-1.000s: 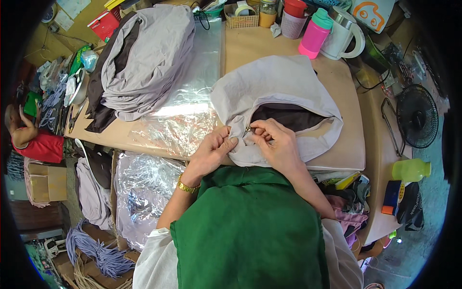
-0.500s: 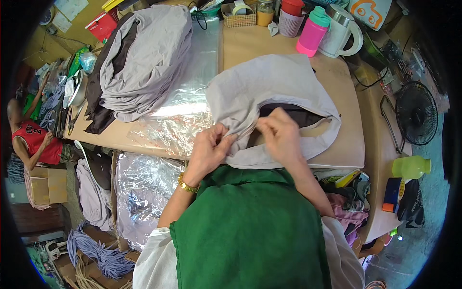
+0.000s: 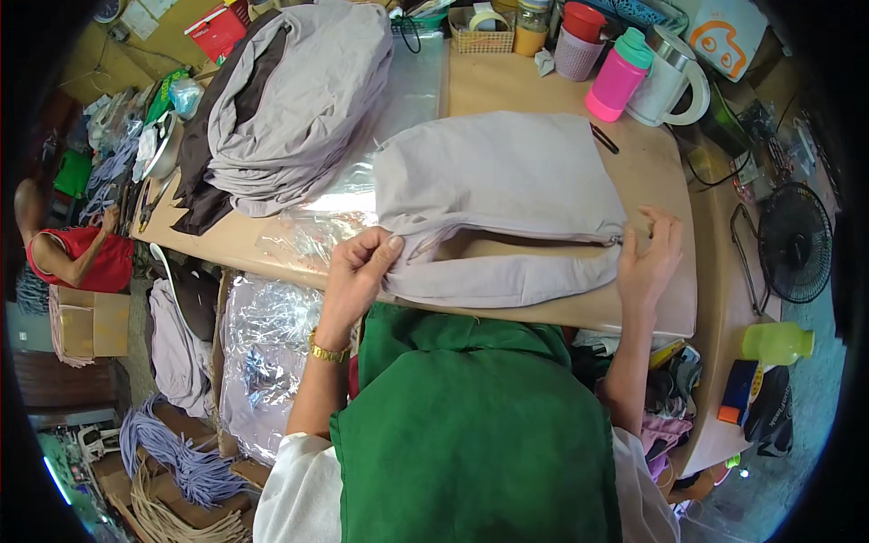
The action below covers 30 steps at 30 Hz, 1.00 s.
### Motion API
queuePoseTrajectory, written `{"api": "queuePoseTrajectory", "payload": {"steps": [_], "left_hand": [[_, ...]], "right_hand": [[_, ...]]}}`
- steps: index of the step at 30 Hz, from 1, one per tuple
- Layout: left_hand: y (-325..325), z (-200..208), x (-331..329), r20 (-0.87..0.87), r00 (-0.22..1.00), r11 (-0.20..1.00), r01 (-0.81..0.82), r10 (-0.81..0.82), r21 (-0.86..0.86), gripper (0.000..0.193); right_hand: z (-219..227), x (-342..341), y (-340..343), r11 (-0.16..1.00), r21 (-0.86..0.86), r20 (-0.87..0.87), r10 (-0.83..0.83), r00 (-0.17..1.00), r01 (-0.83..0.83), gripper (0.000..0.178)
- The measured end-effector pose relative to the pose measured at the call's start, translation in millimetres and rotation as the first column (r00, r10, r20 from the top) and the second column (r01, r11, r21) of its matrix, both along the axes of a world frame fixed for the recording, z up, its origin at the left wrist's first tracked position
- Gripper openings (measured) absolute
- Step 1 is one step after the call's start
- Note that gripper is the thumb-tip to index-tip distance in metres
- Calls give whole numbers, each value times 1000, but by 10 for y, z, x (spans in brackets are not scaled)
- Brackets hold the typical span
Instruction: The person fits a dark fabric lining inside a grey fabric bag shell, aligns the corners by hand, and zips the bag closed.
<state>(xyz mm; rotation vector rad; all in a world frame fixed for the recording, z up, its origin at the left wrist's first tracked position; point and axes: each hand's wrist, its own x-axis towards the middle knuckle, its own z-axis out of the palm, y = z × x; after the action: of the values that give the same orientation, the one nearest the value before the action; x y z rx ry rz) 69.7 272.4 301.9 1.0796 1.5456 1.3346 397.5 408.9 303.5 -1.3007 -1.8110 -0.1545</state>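
Observation:
A light grey fabric bag (image 3: pixel 498 172) lies on the table, with a zipper along its inner curve and a strap-like band (image 3: pixel 507 281) across the near side. At the bag's left end, my left hand (image 3: pixel 360 271) pinches the gathered fabric between thumb and fingers. Beside the zipper's right end, my right hand (image 3: pixel 650 258) has thumb and fingers apart, the thumb close to a small dark zipper pull (image 3: pixel 615 240). The bag's opening now looks closed along the zipper, and tan tabletop shows between zipper and band.
A tall stack of grey and dark bags (image 3: pixel 299 109) sits at the left on clear plastic sheets (image 3: pixel 412 90). Along the back stand a basket (image 3: pixel 480 38), a pink bottle (image 3: pixel 620 77) and a kettle (image 3: pixel 665 77). A fan (image 3: pixel 794 242) is at the right; a person in red (image 3: pixel 81 258) sits far left.
My right hand has moved right from the middle of the opening to the zipper's right end, and the dark gap has closed. My left hand keeps its pinch, slightly further left.

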Motion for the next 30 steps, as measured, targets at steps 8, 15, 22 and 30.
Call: {"api": "queuePoseTrajectory", "payload": {"steps": [8,15,22,30], "left_hand": [[48,31,303,294,946,991,132,-136,33,25],[0,83,80,-296,913,957,-288,281,18,18],[216,214,676,-756,638,840,484,-146,246,31],[491,-198,1203,-836,378,784,614,-397,-95,25]], "right_hand": [[36,-841,-520,741,-172,-165,627,761,-649,11],[23,-376,-277,942,-82,-69,320,945,-325,13],[-25,101,-42,908,-316,-268,191,944,-274,14],[-322,-379,112,810,-480,-28,370,929,-337,6]]}}
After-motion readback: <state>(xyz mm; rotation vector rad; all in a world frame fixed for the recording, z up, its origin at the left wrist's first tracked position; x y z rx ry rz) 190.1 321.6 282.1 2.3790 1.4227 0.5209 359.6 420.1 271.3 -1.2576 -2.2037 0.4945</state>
